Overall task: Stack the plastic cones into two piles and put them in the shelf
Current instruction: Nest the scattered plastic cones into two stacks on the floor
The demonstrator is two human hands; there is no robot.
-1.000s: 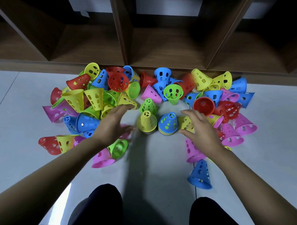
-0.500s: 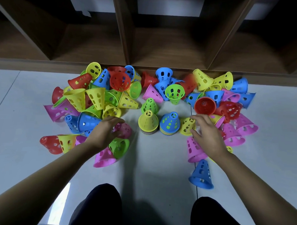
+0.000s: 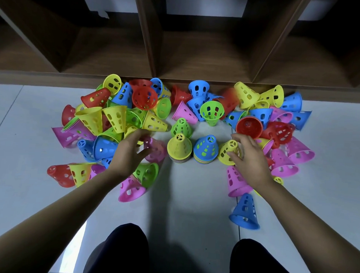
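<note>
Plastic perforated loose cones (image 3: pixel 114 117) in red, yellow, blue, green and pink are scattered on the pale tiled floor (image 3: pixel 183 197), right in front of the dark wooden shelf (image 3: pixel 198 55). Two piles stand upright mid-floor, side by side: yellow-topped stack (image 3: pixel 179 146) and blue-topped stack (image 3: pixel 206 149), close together.

Left hand (image 3: pixel 127 155) reaches forward, palm down. Its fingers and thumb curl round the narrow end of a blurred pink cone (image 3: pixel 157 148) just left of the yellow-topped stack. Right hand (image 3: pixel 249 159) is also palm down, with fingers over the tip and thumb on the side of a yellow cone (image 3: pixel 227 153) just right of the blue-topped stack.

A second ago the left hand was up at the left heap; now it is back on the pink cone. Both stacks are unchanged and the shelf holds no cones yet. Dark-trousered knees (image 3: pixel 122 250) show at the bottom.
</note>
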